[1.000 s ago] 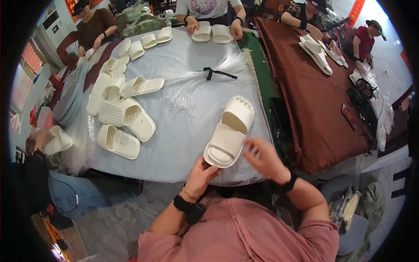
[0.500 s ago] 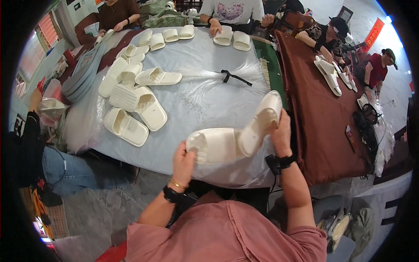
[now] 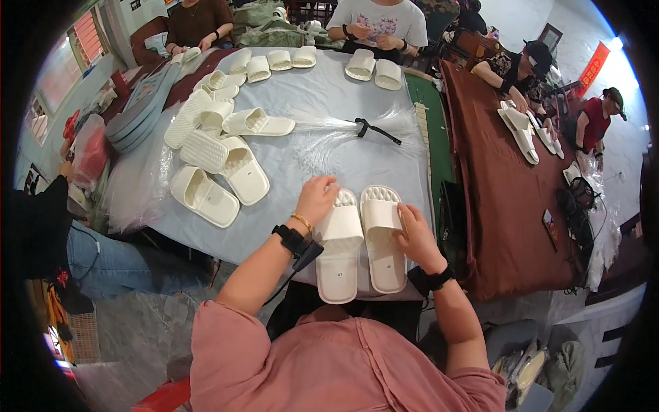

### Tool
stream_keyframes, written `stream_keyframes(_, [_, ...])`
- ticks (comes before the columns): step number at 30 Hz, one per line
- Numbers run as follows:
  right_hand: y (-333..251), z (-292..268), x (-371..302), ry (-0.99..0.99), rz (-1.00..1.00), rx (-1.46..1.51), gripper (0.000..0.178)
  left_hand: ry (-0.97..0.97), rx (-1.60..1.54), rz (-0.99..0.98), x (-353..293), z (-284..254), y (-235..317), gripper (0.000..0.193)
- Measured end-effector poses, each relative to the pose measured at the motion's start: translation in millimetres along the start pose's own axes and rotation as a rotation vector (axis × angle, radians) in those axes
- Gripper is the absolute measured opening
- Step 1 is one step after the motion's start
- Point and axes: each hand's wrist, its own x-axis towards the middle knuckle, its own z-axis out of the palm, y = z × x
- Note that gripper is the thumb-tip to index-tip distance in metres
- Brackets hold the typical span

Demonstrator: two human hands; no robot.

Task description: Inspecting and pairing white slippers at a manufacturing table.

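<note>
two off-white slippers side by side at the near edge of the grey-covered table (image 3: 329,89), straps on the far half. my left hand (image 3: 318,199), fingers bent, at the toe end of the left slipper (image 3: 337,264); can't tell if it grips. my right hand (image 3: 417,240), fingers loosely curved, against the strap side of the right slipper (image 3: 386,264); grip unclear too. beyond: clear strands (image 3: 319,136), black tie (image 3: 377,130) around them.
</note>
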Motion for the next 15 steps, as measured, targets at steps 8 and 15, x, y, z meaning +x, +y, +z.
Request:
stream_keyframes(8, [12, -4, -24, -0.031, 0.037, -0.019, 0.059, -0.035, 0.367, -0.052, 32, -12, -18, 0.022])
stream_keyframes(15, [11, 4, -31, 0.008, 0.074, -0.034, 0.057, -0.151, 0.582, -0.227, 56, -5, -23, 0.03])
